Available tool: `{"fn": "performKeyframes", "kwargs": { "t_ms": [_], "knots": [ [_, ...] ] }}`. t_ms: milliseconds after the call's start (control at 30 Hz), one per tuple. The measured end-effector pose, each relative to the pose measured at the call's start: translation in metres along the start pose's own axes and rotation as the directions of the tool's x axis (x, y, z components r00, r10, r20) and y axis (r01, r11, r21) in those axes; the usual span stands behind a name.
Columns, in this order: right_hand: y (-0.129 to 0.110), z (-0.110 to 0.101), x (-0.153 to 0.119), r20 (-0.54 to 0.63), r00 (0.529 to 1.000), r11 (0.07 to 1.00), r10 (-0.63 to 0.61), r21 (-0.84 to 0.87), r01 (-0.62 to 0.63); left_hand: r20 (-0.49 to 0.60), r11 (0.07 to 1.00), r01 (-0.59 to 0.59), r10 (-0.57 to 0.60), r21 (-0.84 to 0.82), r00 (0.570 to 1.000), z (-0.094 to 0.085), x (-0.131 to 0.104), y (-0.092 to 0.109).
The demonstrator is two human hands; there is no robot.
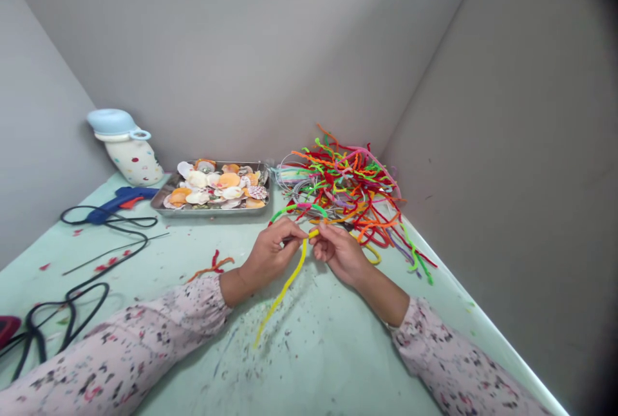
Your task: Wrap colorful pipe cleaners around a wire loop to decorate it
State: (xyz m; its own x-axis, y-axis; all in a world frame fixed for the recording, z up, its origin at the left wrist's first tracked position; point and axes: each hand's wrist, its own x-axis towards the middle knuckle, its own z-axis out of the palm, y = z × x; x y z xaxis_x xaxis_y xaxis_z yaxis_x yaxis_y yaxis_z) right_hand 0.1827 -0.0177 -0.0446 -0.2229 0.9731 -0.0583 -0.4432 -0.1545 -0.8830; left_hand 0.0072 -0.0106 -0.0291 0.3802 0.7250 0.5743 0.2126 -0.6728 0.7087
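Note:
Near the middle of the table, my left hand and my right hand meet with fingertips pinched around a yellow pipe cleaner. Its long loose end hangs down and to the left, while a short yellow part lies between the two hands. Behind my fingers arches a wire ring wrapped in green, red and pink; its lower part is hidden by my hands. Both hands are closed, and the yellow strand appears to wind on this ring.
Behind my right hand lies a tangled pile of pipe cleaners with wire loops. A metal tray of seashells stands at the back, left of it. Further left are a white bottle, a blue glue gun and a dark cord. Pipe cleaner scraps lie near my left wrist.

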Motion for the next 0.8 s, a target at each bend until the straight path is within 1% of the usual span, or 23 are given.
{"fn": "performKeyframes", "kwargs": {
  "t_ms": [67, 133, 233, 333, 433, 633, 800],
  "knots": [
    [0.000, 0.000, 0.000, 0.002, 1.000, 1.000, -0.001, 0.000, 0.001, 0.008, 1.000, -0.002, 0.002, -0.009, 1.000, 0.000, 0.000, 0.000],
    [0.001, -0.001, 0.000, 0.014, 1.000, 1.000, -0.004, 0.003, 0.004, 0.028, 0.999, 0.034, -0.034, -0.024, 0.999, -0.001, 0.000, 0.001],
    [0.001, -0.001, 0.000, 0.037, 0.999, 1.000, -0.015, -0.003, 0.015, 0.079, 0.985, 0.139, -0.132, -0.100, 0.988, -0.003, -0.001, 0.002],
    [0.002, -0.001, -0.001, 0.057, 0.998, 0.999, -0.022, -0.025, 0.024, 0.108, 0.934, 0.273, -0.255, -0.231, 0.961, -0.002, -0.001, 0.001],
    [0.002, -0.001, -0.001, 0.089, 0.996, 0.998, -0.028, -0.059, 0.034, 0.119, 0.899, 0.353, -0.333, -0.261, 0.935, -0.001, 0.000, -0.001],
    [0.002, -0.002, 0.000, 0.086, 0.994, 0.993, -0.060, -0.098, 0.069, 0.171, 0.926, 0.333, -0.304, -0.176, 0.937, 0.000, 0.003, -0.007],
    [0.002, -0.002, -0.001, 0.081, 0.996, 0.993, -0.045, -0.109, 0.054, 0.211, 0.909, 0.375, -0.337, -0.182, 0.918, 0.000, 0.004, -0.009]
  ]
}}
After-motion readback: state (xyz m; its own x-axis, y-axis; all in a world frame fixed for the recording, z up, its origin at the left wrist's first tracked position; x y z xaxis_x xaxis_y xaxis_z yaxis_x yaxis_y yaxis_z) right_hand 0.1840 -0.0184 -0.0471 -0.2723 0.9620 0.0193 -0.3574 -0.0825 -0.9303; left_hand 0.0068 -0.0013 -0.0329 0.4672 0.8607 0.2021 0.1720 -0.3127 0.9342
